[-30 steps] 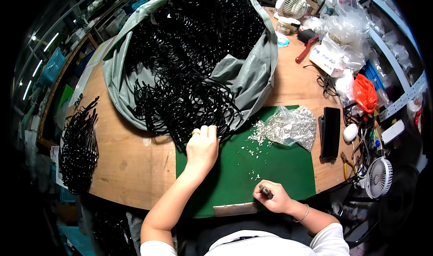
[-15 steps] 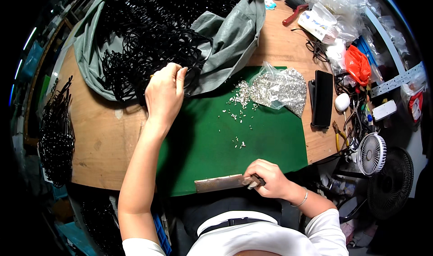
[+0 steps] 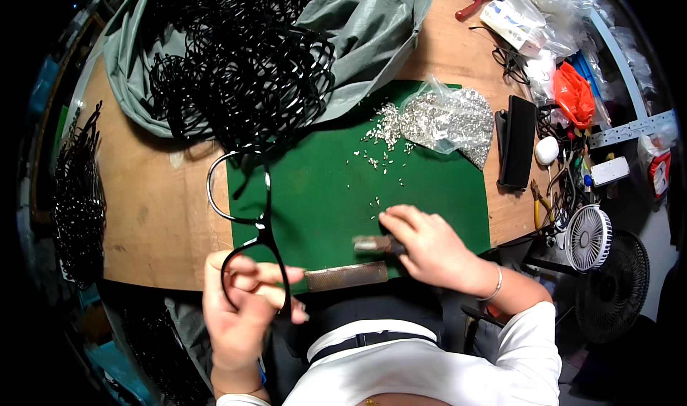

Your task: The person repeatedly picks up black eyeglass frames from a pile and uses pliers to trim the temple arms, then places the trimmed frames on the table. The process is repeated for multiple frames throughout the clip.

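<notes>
My left hand (image 3: pixel 243 302) is closed around one rim of a black eyeglass frame (image 3: pixel 264 223), held over the left part of the green mat. Motion smears its fingers a little. My right hand (image 3: pixel 433 248) grips a hand tool (image 3: pixel 378 245) with a blunt metal head; blur hides its exact kind. Its index finger and thumb reach toward small silvery pieces (image 3: pixel 373 164) scattered on the mat. Behind them lies a clear plastic bag (image 3: pixel 447 123) full of the same pieces. Below the tool, a flat brownish textured metal strip (image 3: pixel 346 276) lies along the mat's near edge.
A grey-green sack (image 3: pixel 383 44) heaped with black eyeglass frames (image 3: pixel 243 69) fills the back left. More black frames (image 3: pixel 79 198) are bunched at the far left. On the right are a black case (image 3: pixel 517 145), yellow-handled pliers (image 3: pixel 538 202), cables and a white fan (image 3: pixel 589 238).
My left hand has come back from the heap toward me with an eyeglass frame. My right hand has lifted the tool off the metal strip, moving slightly farther away.
</notes>
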`<action>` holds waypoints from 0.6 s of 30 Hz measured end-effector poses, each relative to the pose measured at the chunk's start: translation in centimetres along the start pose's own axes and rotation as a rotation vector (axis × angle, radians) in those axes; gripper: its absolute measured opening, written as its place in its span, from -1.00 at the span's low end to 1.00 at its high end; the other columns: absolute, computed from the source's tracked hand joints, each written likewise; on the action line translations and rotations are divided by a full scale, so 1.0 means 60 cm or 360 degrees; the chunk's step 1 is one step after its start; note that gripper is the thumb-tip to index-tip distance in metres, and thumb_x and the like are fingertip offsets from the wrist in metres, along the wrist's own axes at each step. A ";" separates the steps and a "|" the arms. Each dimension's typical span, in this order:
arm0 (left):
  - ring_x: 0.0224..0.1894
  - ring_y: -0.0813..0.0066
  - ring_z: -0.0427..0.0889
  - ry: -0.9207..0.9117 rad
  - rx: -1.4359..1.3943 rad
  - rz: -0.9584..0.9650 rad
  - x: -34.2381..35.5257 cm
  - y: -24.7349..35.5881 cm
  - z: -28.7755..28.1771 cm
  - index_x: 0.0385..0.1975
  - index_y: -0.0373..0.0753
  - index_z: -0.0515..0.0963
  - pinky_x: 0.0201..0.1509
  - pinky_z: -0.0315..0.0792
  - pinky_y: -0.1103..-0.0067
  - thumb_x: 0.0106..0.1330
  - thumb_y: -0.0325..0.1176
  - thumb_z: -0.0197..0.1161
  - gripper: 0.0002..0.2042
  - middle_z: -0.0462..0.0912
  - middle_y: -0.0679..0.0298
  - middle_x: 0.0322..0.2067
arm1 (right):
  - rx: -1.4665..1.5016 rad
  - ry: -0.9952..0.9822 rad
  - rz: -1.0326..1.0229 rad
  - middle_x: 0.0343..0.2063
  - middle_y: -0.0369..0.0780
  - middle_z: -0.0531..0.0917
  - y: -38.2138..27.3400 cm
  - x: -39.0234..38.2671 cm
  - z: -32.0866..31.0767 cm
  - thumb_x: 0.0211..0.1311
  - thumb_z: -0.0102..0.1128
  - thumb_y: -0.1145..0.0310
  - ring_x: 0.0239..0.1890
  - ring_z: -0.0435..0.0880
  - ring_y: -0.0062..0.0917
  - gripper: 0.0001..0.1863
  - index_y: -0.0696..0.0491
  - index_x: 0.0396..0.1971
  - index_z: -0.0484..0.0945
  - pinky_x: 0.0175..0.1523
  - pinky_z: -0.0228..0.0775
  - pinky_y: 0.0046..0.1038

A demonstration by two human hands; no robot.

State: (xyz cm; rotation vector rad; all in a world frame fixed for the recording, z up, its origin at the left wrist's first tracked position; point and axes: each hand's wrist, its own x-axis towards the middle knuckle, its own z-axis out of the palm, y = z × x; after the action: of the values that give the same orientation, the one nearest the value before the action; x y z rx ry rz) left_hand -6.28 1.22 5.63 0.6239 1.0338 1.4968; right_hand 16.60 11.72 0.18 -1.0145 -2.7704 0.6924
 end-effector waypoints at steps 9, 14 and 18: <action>-0.39 0.56 0.54 0.0216 0.0447 0.0124 -0.020 -0.079 0.022 0.11 -0.33 -0.10 -0.25 0.41 0.70 -0.04 -0.68 0.19 -0.28 0.47 -0.01 -0.20 | 0.0258 0.0015 0.0162 -0.55 -0.12 0.48 0.049 0.071 0.016 -0.15 0.05 0.51 -0.42 0.50 -0.22 -0.84 0.13 -0.45 0.41 -0.31 0.36 -0.30; -0.44 0.59 0.53 0.0195 0.0477 0.0336 -0.006 -0.085 0.024 0.19 -0.26 -0.27 -0.30 0.43 0.71 -0.06 -0.67 0.20 -0.14 0.42 -0.01 -0.17 | 0.0181 -0.0084 0.0185 -0.52 -0.12 0.49 0.048 0.080 0.005 -0.15 0.06 0.51 -0.41 0.50 -0.23 -0.83 0.13 -0.44 0.42 -0.30 0.37 -0.30; -0.50 0.63 0.50 0.0081 0.0494 0.0332 0.002 -0.086 0.026 0.20 -0.22 -0.30 -0.33 0.45 0.68 -0.14 -0.67 0.24 -0.06 0.40 0.02 -0.17 | 0.0138 -0.0076 0.0205 -0.51 -0.10 0.48 0.053 0.067 0.007 -0.16 0.05 0.53 -0.41 0.50 -0.21 -0.83 0.16 -0.45 0.42 -0.28 0.36 -0.30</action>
State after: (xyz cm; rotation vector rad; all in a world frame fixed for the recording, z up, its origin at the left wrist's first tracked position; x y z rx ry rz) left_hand -2.42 1.50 1.88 0.9399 1.2857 1.5496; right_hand 15.26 16.23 -1.81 -1.1814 -2.7062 0.8567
